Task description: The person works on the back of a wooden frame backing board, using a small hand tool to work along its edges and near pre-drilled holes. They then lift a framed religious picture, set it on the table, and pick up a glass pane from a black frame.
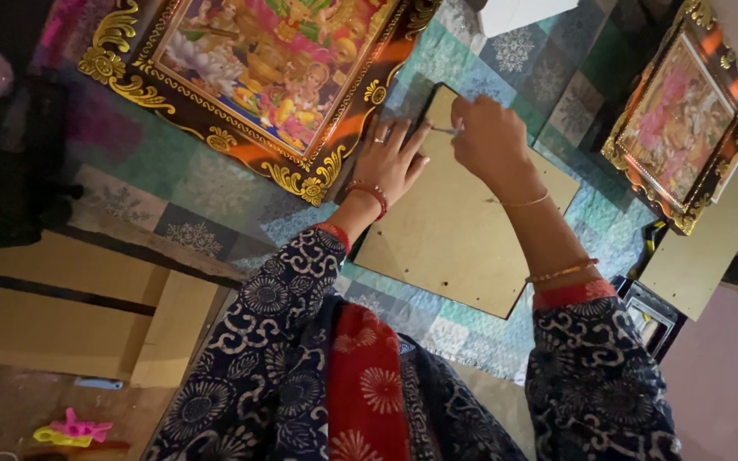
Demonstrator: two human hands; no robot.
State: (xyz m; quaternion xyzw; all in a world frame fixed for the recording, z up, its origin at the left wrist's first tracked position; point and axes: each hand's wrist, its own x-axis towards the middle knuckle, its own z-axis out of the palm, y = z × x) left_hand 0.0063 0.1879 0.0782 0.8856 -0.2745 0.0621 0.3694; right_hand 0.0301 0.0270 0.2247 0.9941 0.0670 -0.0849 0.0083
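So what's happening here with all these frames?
A person is bent over a brown backing board lying on a patterned cloth. The left hand presses flat on the board near its top edge, while the right hand pinches something small and thin there; what it is cannot be made out. A large gilt-framed picture lies above the board, and a smaller framed picture sits to the right.

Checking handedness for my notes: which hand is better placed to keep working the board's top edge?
Probably right. The right hand pinches a small thin tool at the backing board top edge, while the left hand lies flat, steadying it.
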